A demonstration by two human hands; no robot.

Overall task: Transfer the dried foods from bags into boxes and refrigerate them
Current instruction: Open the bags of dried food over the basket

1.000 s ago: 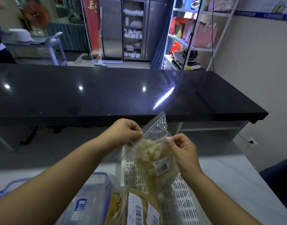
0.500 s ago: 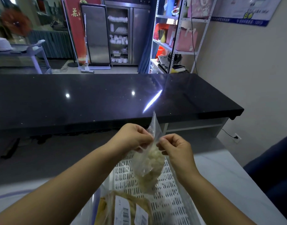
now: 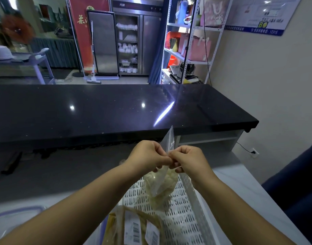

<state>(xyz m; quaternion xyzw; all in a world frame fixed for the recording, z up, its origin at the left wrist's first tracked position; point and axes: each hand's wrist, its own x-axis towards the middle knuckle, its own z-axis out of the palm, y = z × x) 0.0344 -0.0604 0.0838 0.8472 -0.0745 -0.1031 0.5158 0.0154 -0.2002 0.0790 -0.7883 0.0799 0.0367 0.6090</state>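
Observation:
A clear plastic bag [image 3: 160, 186] of pale, round dried pieces hangs in front of me above a white slotted basket [image 3: 185, 214]. My left hand [image 3: 148, 156] and my right hand [image 3: 188, 160] both pinch the bag near its top, fingertips almost touching, and the bag's upper flap sticks up between them. Inside the basket, at its near end, lies a second bag [image 3: 134, 227] of yellowish-brown dried food with white barcode labels. The rim of a clear box [image 3: 15, 209] with a purple edge shows at the lower left.
The basket and box stand on a pale counter [image 3: 249, 195]. Beyond it runs a long black countertop [image 3: 116, 110]. Farther back are a steel cabinet [image 3: 132, 41] and a white shelf rack [image 3: 190, 43]. A wall stands to the right.
My hands have come together at the bag's top, and the bag now hangs edge-on instead of face-on. The view has tilted up, so the clear box has mostly dropped out of sight.

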